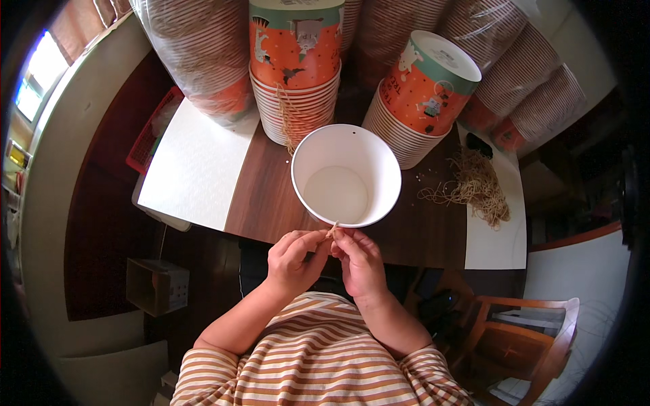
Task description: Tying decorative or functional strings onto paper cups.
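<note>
A white paper bucket [380, 169] stands at the table's front edge, its mouth toward me and its inside bare. A small dark hole shows in its far wall, just under the rim. At the near rim, my left hand [295, 262] and my right hand [361, 262] meet with fingertips pinched together. Between them is a short bit of tan twine [332, 231], which both hands grip. Its other end is hidden, so I cannot tell whether it passes through the near wall.
Behind the bucket stand two stacks of orange and green patterned buckets [296, 57], [428, 88]. Loose twine strands [290, 122] hang down the left stack. A tangled twine bundle [477, 186] lies at the right. Plastic-wrapped stacks [196, 54] line the back. A wooden chair [514, 345] is at lower right.
</note>
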`<state>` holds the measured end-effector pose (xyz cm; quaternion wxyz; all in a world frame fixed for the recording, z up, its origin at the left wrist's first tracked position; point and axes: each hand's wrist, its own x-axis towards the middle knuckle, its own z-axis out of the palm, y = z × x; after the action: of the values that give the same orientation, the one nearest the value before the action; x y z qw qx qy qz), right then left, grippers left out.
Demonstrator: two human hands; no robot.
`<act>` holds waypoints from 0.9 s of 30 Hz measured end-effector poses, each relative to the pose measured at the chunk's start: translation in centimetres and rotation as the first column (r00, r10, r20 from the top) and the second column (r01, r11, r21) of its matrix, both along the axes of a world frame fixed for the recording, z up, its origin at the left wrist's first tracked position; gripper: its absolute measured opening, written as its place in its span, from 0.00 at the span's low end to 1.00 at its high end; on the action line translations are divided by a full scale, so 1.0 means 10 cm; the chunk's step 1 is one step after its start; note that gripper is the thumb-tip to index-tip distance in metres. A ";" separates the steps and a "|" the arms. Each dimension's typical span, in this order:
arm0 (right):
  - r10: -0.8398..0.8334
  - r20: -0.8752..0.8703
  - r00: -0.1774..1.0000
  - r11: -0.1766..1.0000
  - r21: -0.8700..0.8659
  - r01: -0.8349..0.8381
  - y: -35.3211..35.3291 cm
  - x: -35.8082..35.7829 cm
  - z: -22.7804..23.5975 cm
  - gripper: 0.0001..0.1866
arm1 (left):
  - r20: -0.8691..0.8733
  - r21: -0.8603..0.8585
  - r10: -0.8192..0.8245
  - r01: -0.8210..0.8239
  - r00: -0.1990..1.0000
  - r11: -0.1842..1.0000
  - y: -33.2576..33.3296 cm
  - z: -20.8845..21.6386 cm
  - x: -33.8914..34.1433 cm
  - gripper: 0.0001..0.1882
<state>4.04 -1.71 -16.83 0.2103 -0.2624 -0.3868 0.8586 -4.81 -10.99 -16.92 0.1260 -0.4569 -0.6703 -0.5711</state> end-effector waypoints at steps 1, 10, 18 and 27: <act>-0.001 0.000 1.000 1.000 -0.001 0.001 0.00 0.00 -0.01 0.08 | 0.000 -0.001 -0.001 0.001 1.000 1.000 0.00 0.04 0.02 0.14; -0.021 0.033 0.999 1.000 -0.020 0.022 -0.02 -0.01 0.06 0.08 | -0.132 0.007 0.043 -0.042 0.990 0.999 -0.01 0.07 -0.01 0.13; 0.013 0.001 1.000 1.000 0.000 -0.013 0.00 0.00 -0.02 0.08 | 0.037 -0.057 0.013 -0.011 0.999 0.998 -0.05 0.03 0.00 0.10; 0.056 0.012 0.998 0.996 -0.068 -0.055 0.01 -0.05 0.14 0.10 | 0.779 0.141 -0.303 0.318 0.549 0.938 -0.14 0.05 -0.02 0.04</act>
<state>3.56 -1.66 -15.46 0.1747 -0.2643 -0.3663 0.8749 -5.02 -12.36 -16.47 -0.2893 -0.2694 -0.5696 -0.7206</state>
